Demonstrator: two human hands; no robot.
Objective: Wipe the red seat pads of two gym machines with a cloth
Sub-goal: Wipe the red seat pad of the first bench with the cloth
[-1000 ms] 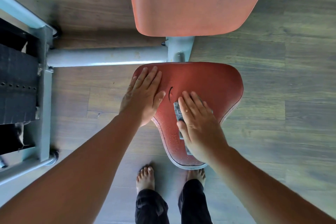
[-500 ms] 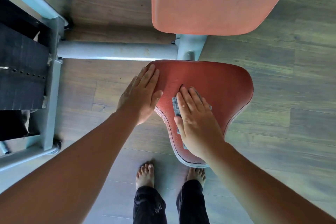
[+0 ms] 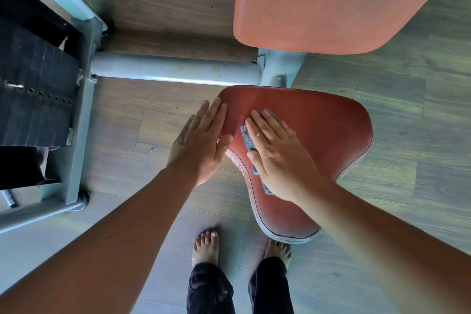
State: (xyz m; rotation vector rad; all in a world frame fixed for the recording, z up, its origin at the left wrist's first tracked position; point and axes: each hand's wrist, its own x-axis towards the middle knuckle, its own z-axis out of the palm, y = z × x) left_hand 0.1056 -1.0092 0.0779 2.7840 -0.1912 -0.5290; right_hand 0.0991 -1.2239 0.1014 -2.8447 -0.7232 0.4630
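Observation:
A red seat pad (image 3: 328, 132) of a gym machine lies below me, wide at the far end and narrow toward my feet. My right hand (image 3: 277, 158) presses flat on a grey-blue cloth (image 3: 246, 136) on the pad's left part; only the cloth's edges show around the hand. My left hand (image 3: 201, 143) rests flat with fingers straight on the pad's left edge, holding nothing. A paler red back pad (image 3: 331, 2) stands above the seat.
A grey steel frame tube (image 3: 173, 71) runs left from the seat post to the black weight stack (image 3: 33, 99). The floor (image 3: 407, 109) is wood plank. My bare feet (image 3: 205, 247) stand just under the seat's narrow tip.
My right hand has slid the cloth farther up the seat pad toward its far left part. The left hand has shifted slightly off to the pad's left edge. The view has moved left.

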